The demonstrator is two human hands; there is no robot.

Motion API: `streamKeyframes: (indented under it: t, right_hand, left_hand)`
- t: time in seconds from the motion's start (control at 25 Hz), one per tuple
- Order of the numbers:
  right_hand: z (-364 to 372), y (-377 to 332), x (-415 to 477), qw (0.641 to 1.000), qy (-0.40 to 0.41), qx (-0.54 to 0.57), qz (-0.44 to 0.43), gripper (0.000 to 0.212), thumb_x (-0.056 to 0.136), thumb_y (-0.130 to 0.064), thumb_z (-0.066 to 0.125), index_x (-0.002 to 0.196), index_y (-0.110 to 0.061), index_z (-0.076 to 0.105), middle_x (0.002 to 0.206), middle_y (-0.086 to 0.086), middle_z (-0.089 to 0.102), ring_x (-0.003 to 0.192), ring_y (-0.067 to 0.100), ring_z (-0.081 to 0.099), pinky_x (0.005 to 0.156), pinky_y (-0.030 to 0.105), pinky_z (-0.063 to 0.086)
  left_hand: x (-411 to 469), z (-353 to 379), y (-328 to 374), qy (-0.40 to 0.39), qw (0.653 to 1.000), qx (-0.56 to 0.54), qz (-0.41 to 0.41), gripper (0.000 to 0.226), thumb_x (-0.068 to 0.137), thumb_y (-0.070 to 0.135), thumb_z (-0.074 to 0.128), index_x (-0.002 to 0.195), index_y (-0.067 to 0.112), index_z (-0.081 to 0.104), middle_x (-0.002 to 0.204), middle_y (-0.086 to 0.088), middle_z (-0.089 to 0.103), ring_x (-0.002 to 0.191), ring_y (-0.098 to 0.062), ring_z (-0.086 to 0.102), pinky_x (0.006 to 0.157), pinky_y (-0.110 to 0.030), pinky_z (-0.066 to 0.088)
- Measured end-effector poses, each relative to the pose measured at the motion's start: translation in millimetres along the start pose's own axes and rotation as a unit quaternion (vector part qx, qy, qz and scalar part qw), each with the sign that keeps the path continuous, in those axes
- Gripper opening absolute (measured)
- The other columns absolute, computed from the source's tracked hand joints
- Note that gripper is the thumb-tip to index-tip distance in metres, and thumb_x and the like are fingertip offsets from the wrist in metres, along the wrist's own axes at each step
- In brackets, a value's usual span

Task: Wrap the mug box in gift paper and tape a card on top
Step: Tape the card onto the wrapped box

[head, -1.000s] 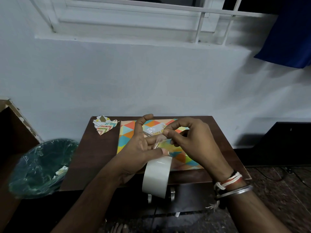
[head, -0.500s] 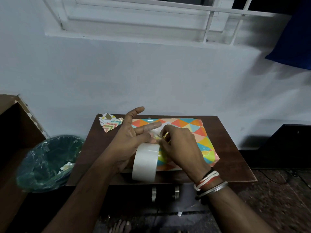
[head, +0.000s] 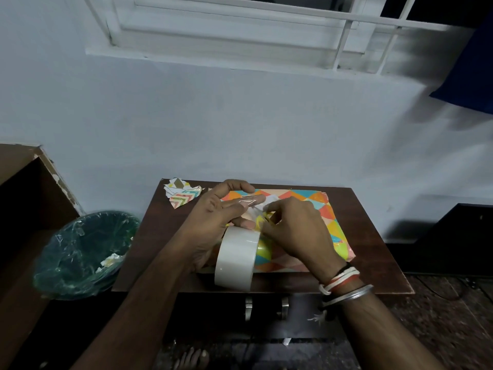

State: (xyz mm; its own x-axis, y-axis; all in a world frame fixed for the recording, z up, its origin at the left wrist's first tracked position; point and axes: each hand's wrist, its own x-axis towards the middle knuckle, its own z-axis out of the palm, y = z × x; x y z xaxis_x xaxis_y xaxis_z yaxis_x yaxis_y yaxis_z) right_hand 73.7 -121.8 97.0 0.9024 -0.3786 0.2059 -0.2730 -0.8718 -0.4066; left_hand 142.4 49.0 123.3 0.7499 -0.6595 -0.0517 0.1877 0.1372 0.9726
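The wrapped box [head: 330, 222] lies flat on the table [head: 373, 263] under both hands. The left hand [head: 210, 225] carries the tape roll [head: 236, 260], upper fingers outstretched. The right hand [head: 296, 231] pinches the strip [head: 249, 201] at its 11 o'clock. Best pull it taut — then smooth it flat over what looks like the card [head: 270, 201].

You get one view, worn on your head: it faces forward and down, close over the counter [head: 373, 260], with the wall [head: 240, 129] at 12 o'clock.
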Motion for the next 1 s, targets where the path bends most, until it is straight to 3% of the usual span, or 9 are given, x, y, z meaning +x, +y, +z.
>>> streamKeyframes:
  t: [0.16, 0.28, 0.36, 0.48, 0.56, 0.72, 0.84, 1.0]
  right_hand:
    - [-28.2, 9.5, -12.4, 0.966, -0.062, 0.241, 0.065, 0.02, 0.088, -0.02, 0.071, 0.105, -0.027, 0.063, 0.069, -0.007, 0.074, 0.054, 0.008, 0.068, 0.06, 0.029, 0.056]
    - [-43.0, 21.3, -22.5, 0.928, -0.097, 0.351, 0.08, 0.02, 0.086, -0.018, 0.083, 0.101, -0.015, 0.071, 0.057, -0.003, 0.064, 0.043, 0.006, 0.045, 0.047, 0.019, 0.039]
    - [-55.2, 34.4, -29.7, 0.901, -0.175, 0.39, 0.066, 0.022, 0.086, -0.022, 0.083, 0.102, -0.01, 0.075, 0.06, 0.004, 0.058, 0.044, 0.006, 0.036, 0.044, 0.016, 0.031]
    - [-72.0, 52.4, -39.7, 0.854, -0.352, 0.383, 0.003, 0.028, 0.09, -0.043, 0.074, 0.109, -0.022, 0.074, 0.087, 0.013, 0.069, 0.051, 0.015, 0.043, 0.046, 0.023, 0.034]
    - [-76.1, 59.2, -42.1, 0.833, -0.409, 0.372, -0.017, 0.028, 0.089, -0.047, 0.068, 0.108, -0.027, 0.073, 0.094, 0.013, 0.072, 0.053, 0.017, 0.046, 0.049, 0.026, 0.036]
    - [-78.0, 60.2, -40.4, 0.809, -0.455, 0.37, -0.042, 0.042, 0.092, -0.045, 0.064, 0.116, -0.011, 0.067, 0.096, 0.013, 0.072, 0.053, 0.013, 0.052, 0.05, 0.024, 0.04]
    - [-74.4, 60.0, -39.3, 0.8, -0.473, 0.368, -0.047, 0.046, 0.093, -0.047, 0.064, 0.117, -0.008, 0.065, 0.098, 0.013, 0.071, 0.053, 0.012, 0.054, 0.05, 0.024, 0.039]
    - [-69.3, 60.4, -39.5, 0.781, -0.483, 0.392, -0.052, 0.056, 0.094, -0.053, 0.064, 0.121, -0.004, 0.061, 0.103, 0.016, 0.071, 0.053, 0.011, 0.056, 0.049, 0.019, 0.041]
  left_hand:
    - [1.0, 1.2, -1.0, -0.013, 0.999, 0.036, 0.021, 0.034, 0.102, -0.006, 0.05, 0.104, 0.015, 0.077, 0.114, -0.001, 0.078, 0.075, -0.006, 0.072, 0.064, -0.018, 0.055]
    - [1.8, -0.3, -2.5, -0.035, 0.997, 0.063, 0.018, 0.028, 0.098, -0.002, 0.06, 0.118, 0.013, 0.074, 0.118, 0.003, 0.077, 0.091, -0.004, 0.073, 0.07, -0.017, 0.057]
    - [2.0, -3.1, -4.2, -0.055, 0.996, 0.073, 0.004, 0.037, 0.092, -0.002, 0.07, 0.125, 0.015, 0.072, 0.121, 0.004, 0.076, 0.108, -0.009, 0.071, 0.08, -0.023, 0.06]
    - [0.8, -3.2, -4.7, -0.093, 0.993, 0.073, -0.022, 0.049, 0.086, -0.003, 0.074, 0.13, 0.018, 0.069, 0.126, 0.005, 0.073, 0.12, -0.018, 0.068, 0.095, -0.033, 0.059]
    - [-0.5, -2.0, -4.0, -0.114, 0.991, 0.067, -0.028, 0.052, 0.085, -0.006, 0.073, 0.131, 0.017, 0.068, 0.127, 0.004, 0.073, 0.117, -0.016, 0.069, 0.09, -0.028, 0.06]
    - [-2.5, -3.1, -4.9, -0.152, 0.985, 0.069, -0.037, 0.052, 0.084, -0.005, 0.073, 0.131, 0.017, 0.067, 0.129, 0.004, 0.072, 0.118, -0.013, 0.068, 0.088, -0.025, 0.059]
    - [-2.3, -5.1, -7.2, -0.171, 0.982, 0.064, -0.041, 0.055, 0.081, 0.001, 0.075, 0.133, 0.017, 0.066, 0.132, 0.003, 0.071, 0.124, -0.02, 0.065, 0.096, -0.033, 0.058]
    - [-1.0, -5.2, -7.9, -0.176, 0.983, 0.039, -0.037, 0.055, 0.081, 0.001, 0.074, 0.134, 0.014, 0.065, 0.134, 0.001, 0.069, 0.126, -0.023, 0.063, 0.095, -0.032, 0.058]
